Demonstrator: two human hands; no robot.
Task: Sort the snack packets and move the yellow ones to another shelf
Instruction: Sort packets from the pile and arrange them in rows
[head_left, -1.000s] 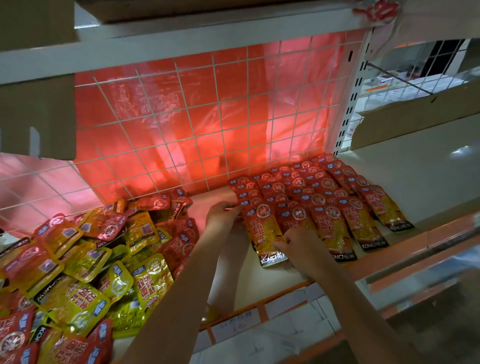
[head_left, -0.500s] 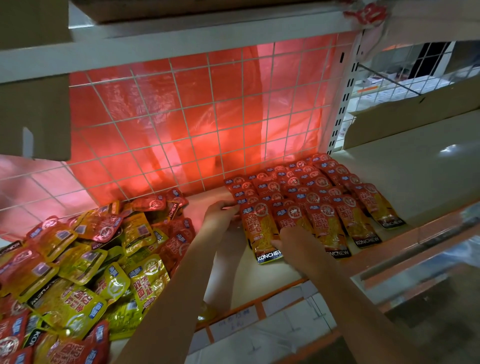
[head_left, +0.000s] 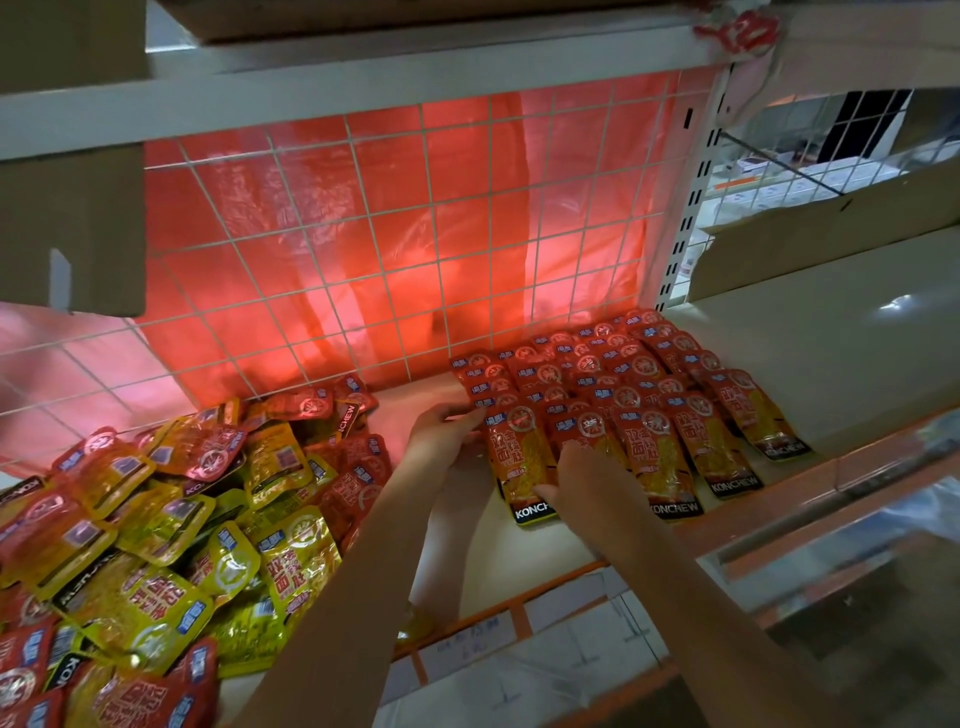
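Note:
Neat overlapping rows of red snack packets (head_left: 623, 395) lie on the right part of the white shelf (head_left: 524, 561). A loose pile of mixed yellow packets (head_left: 291, 566) and red packets (head_left: 208, 452) fills the left part. My left hand (head_left: 441, 431) touches the left edge of the leftmost row with its fingertips. My right hand (head_left: 587, 478) rests on the front-left red packet (head_left: 519, 457), with its fingers laid across the packet's lower half. Neither hand lifts a packet.
A white wire grid (head_left: 389, 234) with red plastic behind it closes the back. An upper shelf board (head_left: 363, 67) hangs overhead, and cardboard (head_left: 72, 218) hangs at the upper left. The orange front rail (head_left: 727, 525) edges the shelf. A perforated upright (head_left: 675, 260) stands at the right.
Both hands stay at the front-left red packet with only slight shifts. The view has drifted a little; the packets have not visibly moved.

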